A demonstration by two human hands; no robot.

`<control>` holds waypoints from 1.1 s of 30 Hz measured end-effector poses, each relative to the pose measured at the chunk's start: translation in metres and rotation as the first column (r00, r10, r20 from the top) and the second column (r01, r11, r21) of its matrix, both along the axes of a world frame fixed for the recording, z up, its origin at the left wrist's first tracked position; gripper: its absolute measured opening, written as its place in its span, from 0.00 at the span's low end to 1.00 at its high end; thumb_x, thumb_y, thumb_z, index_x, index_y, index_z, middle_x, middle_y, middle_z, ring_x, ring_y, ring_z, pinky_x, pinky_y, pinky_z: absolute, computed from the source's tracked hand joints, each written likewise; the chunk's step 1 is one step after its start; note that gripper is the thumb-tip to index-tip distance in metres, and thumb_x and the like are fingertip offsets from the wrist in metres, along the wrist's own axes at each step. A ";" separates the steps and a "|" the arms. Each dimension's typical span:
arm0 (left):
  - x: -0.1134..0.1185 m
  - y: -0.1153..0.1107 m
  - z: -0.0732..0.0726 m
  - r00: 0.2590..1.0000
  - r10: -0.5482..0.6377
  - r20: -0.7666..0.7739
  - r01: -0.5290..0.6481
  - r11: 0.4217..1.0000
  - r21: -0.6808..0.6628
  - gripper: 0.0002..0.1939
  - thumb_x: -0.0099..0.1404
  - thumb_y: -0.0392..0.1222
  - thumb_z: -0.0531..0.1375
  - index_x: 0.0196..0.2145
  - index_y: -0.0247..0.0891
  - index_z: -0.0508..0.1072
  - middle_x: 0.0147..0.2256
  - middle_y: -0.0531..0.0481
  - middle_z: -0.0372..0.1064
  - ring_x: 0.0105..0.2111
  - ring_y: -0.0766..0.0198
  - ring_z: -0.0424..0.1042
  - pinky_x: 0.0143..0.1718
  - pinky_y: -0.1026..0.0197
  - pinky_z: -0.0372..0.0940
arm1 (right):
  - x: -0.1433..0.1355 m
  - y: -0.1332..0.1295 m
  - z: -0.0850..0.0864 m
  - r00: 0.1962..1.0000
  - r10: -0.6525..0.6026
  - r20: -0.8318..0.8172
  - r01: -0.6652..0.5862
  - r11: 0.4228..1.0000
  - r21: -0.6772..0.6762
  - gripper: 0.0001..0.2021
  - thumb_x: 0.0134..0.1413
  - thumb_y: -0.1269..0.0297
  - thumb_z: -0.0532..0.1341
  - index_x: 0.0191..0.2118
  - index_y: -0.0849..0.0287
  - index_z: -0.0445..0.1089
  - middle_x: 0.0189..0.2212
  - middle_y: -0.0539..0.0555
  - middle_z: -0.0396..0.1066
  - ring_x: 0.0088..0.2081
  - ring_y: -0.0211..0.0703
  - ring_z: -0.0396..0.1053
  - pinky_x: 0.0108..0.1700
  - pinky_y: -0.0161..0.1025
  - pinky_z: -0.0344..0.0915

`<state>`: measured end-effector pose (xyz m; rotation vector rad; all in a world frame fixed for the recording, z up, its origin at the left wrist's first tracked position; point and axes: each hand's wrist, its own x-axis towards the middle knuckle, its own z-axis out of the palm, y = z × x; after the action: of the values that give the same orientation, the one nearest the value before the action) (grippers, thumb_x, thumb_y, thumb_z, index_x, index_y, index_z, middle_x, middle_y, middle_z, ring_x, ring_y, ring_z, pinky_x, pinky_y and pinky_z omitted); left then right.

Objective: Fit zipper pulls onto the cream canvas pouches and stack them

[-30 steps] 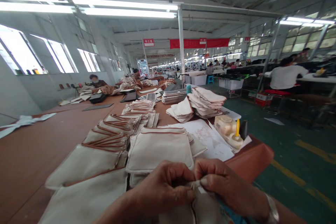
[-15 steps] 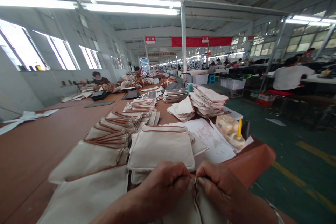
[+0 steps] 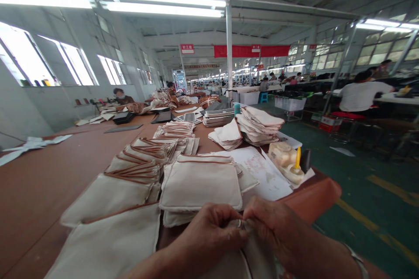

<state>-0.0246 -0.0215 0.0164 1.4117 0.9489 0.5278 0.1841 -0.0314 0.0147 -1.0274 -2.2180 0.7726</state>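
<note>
At the bottom centre, a cream fabric piece (image 3: 242,256) with a brown edge is pinched between both hands. My left hand (image 3: 218,229) is closed on its upper edge, thumb pressed against the cloth. Right beside it, my right hand (image 3: 275,229) grips the same edge, fingers curled; the fingertips nearly touch. The lower part of the piece runs out of view beneath my hands. Just beyond lies a stack of cream fabric pieces (image 3: 201,183) with brown-trimmed edges. To the left, more such pieces (image 3: 122,235) lie in a fanned, overlapping row.
Paper sheets (image 3: 262,174) lie right of the stack, with a glue container (image 3: 284,154) and a yellow-handled brush (image 3: 297,158) at the table's right edge. Farther back are cream piles (image 3: 258,124) and a teal spool (image 3: 237,109). A person (image 3: 358,93) sits at right.
My hands have turned slightly and closed in on the fabric's edge, the left thumb shifting right. The brown seam between them shows less. The table items look unmoved.
</note>
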 end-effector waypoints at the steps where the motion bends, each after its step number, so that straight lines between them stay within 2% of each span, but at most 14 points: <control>1: 0.001 -0.001 -0.001 0.999 0.028 0.030 -0.026 0.999 -0.036 0.19 0.52 0.51 0.67 0.32 0.29 0.74 0.25 0.54 0.60 0.26 0.69 0.53 0.26 0.65 0.48 | 0.001 0.001 0.000 0.999 -0.009 -0.044 0.010 1.000 0.026 0.09 0.68 0.67 0.51 0.38 0.57 0.67 0.33 0.53 0.71 0.35 0.42 0.69 0.38 0.37 0.64; 5: 0.003 -0.003 -0.003 0.994 0.092 0.063 -0.087 0.993 -0.081 0.16 0.50 0.46 0.67 0.32 0.29 0.75 0.24 0.54 0.62 0.25 0.69 0.54 0.27 0.65 0.49 | 0.004 0.001 0.003 0.988 -0.033 -0.149 0.059 0.983 0.175 0.09 0.67 0.71 0.51 0.38 0.57 0.68 0.33 0.53 0.68 0.35 0.41 0.68 0.38 0.36 0.64; 9: 0.004 -0.003 -0.003 0.994 0.101 0.029 -0.100 0.995 -0.023 0.11 0.52 0.42 0.63 0.30 0.30 0.73 0.23 0.55 0.60 0.25 0.69 0.52 0.26 0.65 0.47 | 0.004 -0.007 0.004 1.000 -0.008 0.013 0.004 0.968 0.252 0.09 0.65 0.73 0.52 0.39 0.58 0.69 0.33 0.55 0.69 0.35 0.43 0.68 0.36 0.37 0.64; 12: 0.007 -0.005 0.001 0.994 0.104 -0.041 -0.103 0.994 0.022 0.08 0.52 0.39 0.60 0.29 0.31 0.72 0.23 0.56 0.58 0.25 0.69 0.51 0.25 0.65 0.46 | -0.001 -0.011 -0.002 0.990 -0.027 0.137 -0.025 0.931 0.363 0.11 0.63 0.76 0.50 0.38 0.61 0.69 0.31 0.57 0.70 0.33 0.46 0.69 0.34 0.39 0.63; 15: 0.012 -0.008 0.007 0.984 0.127 -0.123 -0.117 0.989 0.089 0.04 0.50 0.35 0.57 0.26 0.33 0.70 0.22 0.56 0.56 0.25 0.68 0.52 0.25 0.65 0.48 | -0.008 -0.010 -0.014 0.981 -0.060 0.182 -0.041 0.862 0.506 0.12 0.60 0.79 0.49 0.37 0.61 0.67 0.29 0.57 0.70 0.30 0.47 0.68 0.31 0.40 0.62; 19: 0.017 -0.011 0.005 0.972 0.162 -0.172 -0.136 0.979 0.155 0.03 0.51 0.36 0.57 0.24 0.34 0.69 0.21 0.57 0.55 0.25 0.69 0.52 0.25 0.66 0.48 | -0.015 -0.006 -0.028 0.983 -0.118 0.144 -0.021 0.699 0.714 0.12 0.56 0.81 0.48 0.33 0.60 0.64 0.24 0.55 0.67 0.26 0.46 0.64 0.29 0.41 0.60; 21: 0.017 -0.011 0.002 0.970 0.165 -0.177 -0.136 0.977 0.161 0.03 0.51 0.36 0.57 0.24 0.34 0.68 0.21 0.57 0.55 0.25 0.69 0.52 0.24 0.66 0.47 | -0.014 -0.004 -0.028 0.982 -0.116 0.148 -0.029 0.684 0.729 0.13 0.53 0.83 0.48 0.32 0.59 0.63 0.24 0.55 0.66 0.27 0.46 0.63 0.30 0.41 0.61; 23: 0.015 -0.009 0.001 0.978 0.129 -0.165 -0.103 0.982 0.159 0.03 0.51 0.35 0.56 0.24 0.34 0.68 0.21 0.57 0.55 0.24 0.69 0.51 0.24 0.66 0.47 | -0.010 -0.001 -0.023 0.977 -0.056 0.205 -0.096 0.741 0.664 0.12 0.51 0.84 0.49 0.33 0.60 0.63 0.26 0.56 0.67 0.29 0.46 0.64 0.31 0.40 0.62; 25: 0.012 -0.006 0.003 0.987 0.061 -0.150 -0.041 0.990 0.131 0.04 0.51 0.35 0.55 0.25 0.34 0.69 0.21 0.58 0.55 0.23 0.70 0.50 0.23 0.66 0.46 | -0.003 0.003 -0.014 0.968 0.036 0.250 -0.172 0.821 0.545 0.12 0.51 0.83 0.50 0.34 0.61 0.63 0.29 0.56 0.67 0.32 0.45 0.64 0.33 0.39 0.63; 27: 0.008 -0.002 0.007 0.989 -0.005 -0.146 0.018 0.996 0.087 0.04 0.50 0.34 0.56 0.25 0.34 0.70 0.20 0.59 0.54 0.21 0.71 0.48 0.21 0.66 0.44 | 0.004 0.006 -0.005 0.965 0.120 0.235 -0.204 0.904 0.376 0.11 0.53 0.82 0.51 0.37 0.60 0.63 0.34 0.56 0.68 0.34 0.44 0.65 0.36 0.38 0.64; 29: 0.005 0.002 0.011 0.988 -0.064 -0.138 0.068 0.997 0.025 0.03 0.49 0.33 0.58 0.24 0.34 0.71 0.19 0.59 0.54 0.20 0.72 0.47 0.19 0.66 0.43 | 0.010 0.008 0.004 0.970 0.192 0.150 -0.216 0.961 0.174 0.10 0.56 0.80 0.52 0.39 0.59 0.63 0.36 0.53 0.67 0.34 0.40 0.65 0.38 0.36 0.64; 31: 0.003 0.004 0.013 0.990 -0.104 -0.091 0.103 0.994 -0.021 0.02 0.48 0.33 0.59 0.24 0.34 0.71 0.19 0.59 0.54 0.19 0.73 0.48 0.19 0.67 0.44 | 0.012 0.009 0.011 0.971 0.235 0.045 -0.234 0.972 -0.020 0.08 0.60 0.77 0.52 0.39 0.57 0.63 0.35 0.50 0.67 0.33 0.38 0.65 0.37 0.34 0.64; 33: 0.003 0.005 0.013 0.994 -0.105 -0.035 0.103 0.994 -0.046 0.02 0.48 0.33 0.60 0.24 0.33 0.71 0.19 0.60 0.54 0.19 0.73 0.47 0.20 0.67 0.44 | 0.012 0.009 0.014 0.970 0.236 -0.056 -0.241 0.962 -0.126 0.05 0.62 0.73 0.53 0.37 0.57 0.64 0.34 0.49 0.66 0.34 0.38 0.64 0.38 0.34 0.63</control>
<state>-0.0215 -0.0164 0.0295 1.4273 0.9062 0.4020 0.1963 -0.0225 0.0291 -0.8035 -2.3080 1.0485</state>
